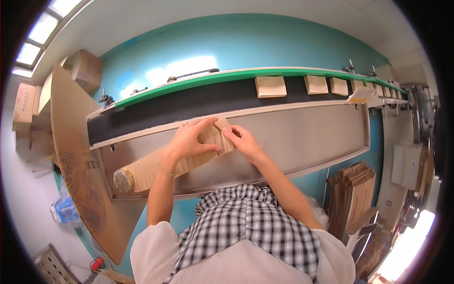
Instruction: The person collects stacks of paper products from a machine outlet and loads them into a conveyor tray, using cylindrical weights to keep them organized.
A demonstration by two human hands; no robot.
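Person wears a white short-sleeved top w/ loose sleeves ending above the elbows, a black-and-white checked apron or pinafore front gathered at the chest, bare forearms, plus a thin bead bracelet on the left wrist just below the left hand (189,137).

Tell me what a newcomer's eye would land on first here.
Both hands at centre: the left hand and right hand grip one flat brown carton at the end of a long stack lying on the steel tray. Behind runs a black conveyor belt carrying folded cartons off to the right.
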